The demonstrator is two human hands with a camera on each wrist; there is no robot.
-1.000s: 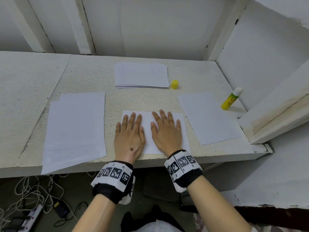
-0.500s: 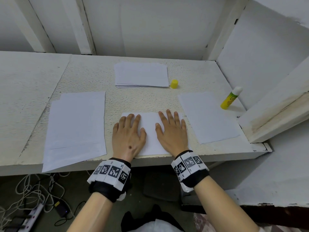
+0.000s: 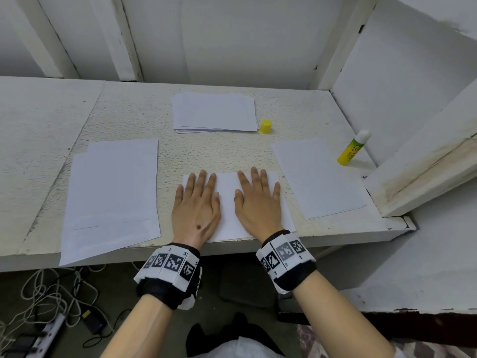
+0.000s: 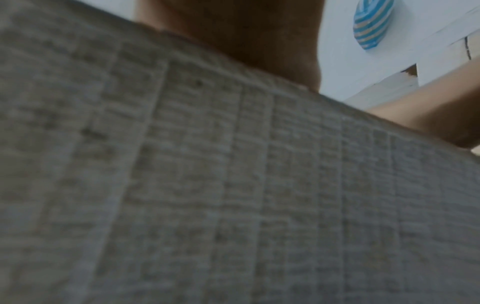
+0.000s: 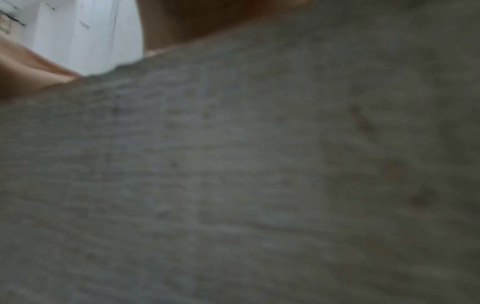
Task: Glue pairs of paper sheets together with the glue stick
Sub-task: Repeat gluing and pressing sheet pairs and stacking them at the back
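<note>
A white paper sheet [image 3: 227, 202] lies at the table's near edge. My left hand [image 3: 197, 200] presses flat on its left side with straight fingers. My right hand [image 3: 258, 197] presses flat on its right side, fingers straight too. A yellow glue stick [image 3: 352, 148] with its white tip bare leans near the right wall. Its yellow cap [image 3: 265, 126] stands beside the far stack of sheets [image 3: 214, 112]. A single sheet [image 3: 317, 177] lies to the right, and a pile of sheets [image 3: 111, 192] lies to the left. Both wrist views are blurred, filled by the table's front edge.
The white textured table [image 3: 206, 153] is closed in by a back wall and a slanted board [image 3: 426, 161] on the right. Below the left edge, cables and a power strip [image 3: 46, 332] lie on the floor.
Both hands have slid apart across the sheet, the left hand leftwards and the right hand rightwards, staying flat on the paper.
</note>
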